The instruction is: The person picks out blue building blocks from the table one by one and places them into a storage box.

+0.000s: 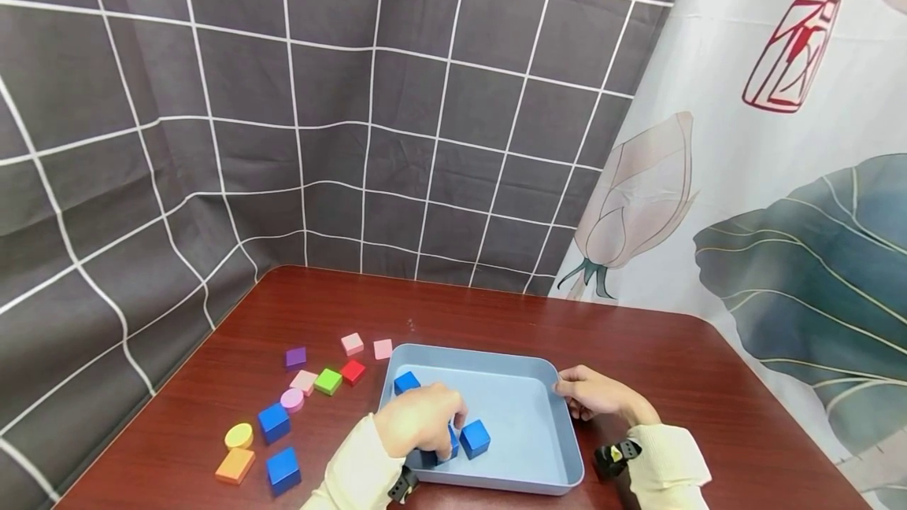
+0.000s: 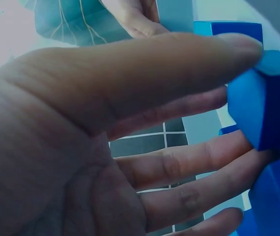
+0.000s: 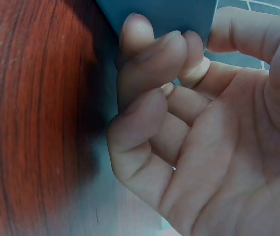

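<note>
A shallow light-blue tray (image 1: 520, 415) lies on the table with several blue cubes in its left part. Over that part, my left hand (image 1: 421, 419) reaches down and pinches a blue cube (image 2: 260, 105) between thumb and fingers. Another blue cube (image 1: 475, 439) sits just right of the hand, and one more blue cube (image 1: 406, 382) is by the tray's back left corner. From above, the hand partly hides the cubes under it. At the tray's right side, my right hand (image 1: 598, 393) grips the wall, thumb at the rim and other fingers curled outside.
On the dark red table (image 1: 638, 337), left of the tray, lie loose blocks: two blue cubes (image 1: 283, 471), an orange block (image 1: 235, 465), a yellow disc (image 1: 239, 436), a pink disc (image 1: 292, 400), a green block (image 1: 328, 381), a red block (image 1: 352, 371), a purple block (image 1: 295, 357) and several pink blocks (image 1: 352, 344).
</note>
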The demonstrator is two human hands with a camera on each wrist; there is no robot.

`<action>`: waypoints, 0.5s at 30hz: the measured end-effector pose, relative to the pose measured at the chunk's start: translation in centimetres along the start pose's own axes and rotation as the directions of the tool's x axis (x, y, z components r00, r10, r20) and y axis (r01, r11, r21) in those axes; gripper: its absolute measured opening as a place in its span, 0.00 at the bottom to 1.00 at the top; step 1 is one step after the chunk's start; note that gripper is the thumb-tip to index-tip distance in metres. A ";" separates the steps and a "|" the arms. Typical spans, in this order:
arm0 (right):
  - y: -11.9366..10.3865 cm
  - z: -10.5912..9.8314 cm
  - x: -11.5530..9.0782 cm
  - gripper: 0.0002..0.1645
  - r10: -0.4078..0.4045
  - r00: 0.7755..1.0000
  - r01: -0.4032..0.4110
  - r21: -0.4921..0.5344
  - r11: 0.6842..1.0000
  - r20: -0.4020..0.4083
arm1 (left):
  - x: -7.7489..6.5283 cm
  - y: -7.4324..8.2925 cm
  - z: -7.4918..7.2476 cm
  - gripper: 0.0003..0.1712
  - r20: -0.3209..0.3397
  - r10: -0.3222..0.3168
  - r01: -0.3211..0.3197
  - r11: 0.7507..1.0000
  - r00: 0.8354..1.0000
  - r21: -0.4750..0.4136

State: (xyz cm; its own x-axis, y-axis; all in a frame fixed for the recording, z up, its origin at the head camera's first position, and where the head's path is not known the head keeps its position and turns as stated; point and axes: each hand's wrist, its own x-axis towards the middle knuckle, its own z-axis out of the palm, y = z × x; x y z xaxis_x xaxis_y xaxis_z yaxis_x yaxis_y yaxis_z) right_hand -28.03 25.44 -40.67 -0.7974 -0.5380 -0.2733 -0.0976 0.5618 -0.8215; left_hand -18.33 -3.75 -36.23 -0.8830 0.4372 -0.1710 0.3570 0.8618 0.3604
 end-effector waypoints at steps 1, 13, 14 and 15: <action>0.0 0.0 0.0 0.17 -0.003 1.000 0.003 0.001 1.000 0.001 | 0.0 -0.1 -0.1 0.11 0.004 0.002 -0.002 1.000 1.000 -0.010; -0.2 -0.1 0.0 0.18 0.002 1.000 -0.002 0.000 1.000 -0.002 | -1.5 -4.5 -3.7 0.15 -0.112 -0.039 0.018 0.983 0.993 -0.185; -0.2 -0.1 0.0 0.18 0.002 1.000 -0.002 -0.001 1.000 -0.003 | -1.7 -5.0 -4.0 0.14 -0.139 -0.053 0.027 0.983 0.989 -0.181; -0.2 -0.1 0.0 0.18 0.003 1.000 -0.003 -0.001 1.000 -0.003 | -1.9 -5.6 -4.2 0.14 -0.162 -0.073 0.044 0.984 0.984 -0.172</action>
State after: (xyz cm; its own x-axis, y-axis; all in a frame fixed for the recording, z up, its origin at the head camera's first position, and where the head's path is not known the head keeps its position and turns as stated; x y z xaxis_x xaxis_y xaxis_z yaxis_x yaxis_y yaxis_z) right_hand -28.04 25.42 -40.44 -0.7994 -0.5346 -0.2742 -0.0956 0.5638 -0.8204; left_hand -19.94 -10.48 -34.05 -0.9443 0.3259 -0.0457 0.2596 0.8231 0.5050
